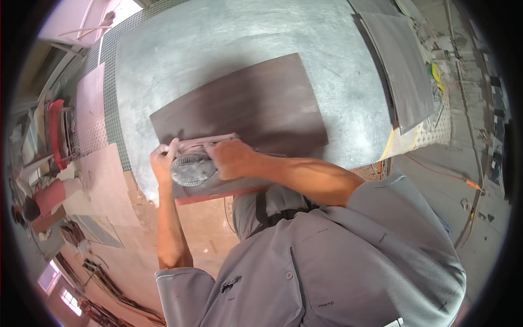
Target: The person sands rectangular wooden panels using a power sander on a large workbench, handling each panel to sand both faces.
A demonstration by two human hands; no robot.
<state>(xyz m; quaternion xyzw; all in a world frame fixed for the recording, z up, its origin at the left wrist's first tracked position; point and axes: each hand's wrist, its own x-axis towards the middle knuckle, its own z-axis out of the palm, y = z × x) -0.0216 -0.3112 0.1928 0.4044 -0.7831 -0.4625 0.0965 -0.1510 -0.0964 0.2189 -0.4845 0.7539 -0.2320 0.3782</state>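
From the head view, a dark brown tile [245, 103] lies flat on a dusty grey worktable [229, 38], its near edge at the table's near rim. The left hand [162, 162] and right hand [233, 158] are both closed around a dust-coated angle grinder [192, 166] resting on the tile's near edge. Grey tiles [403, 71] lie stacked at the far right.

A tiling worksite or workshop is shown. A dusty grey worktable [229, 38] is seen bearing a dark tile [245, 103], with spare grey tiles [403, 71], mosaic sheets [111, 82] and cables [444, 174] scattered on the rough floor.
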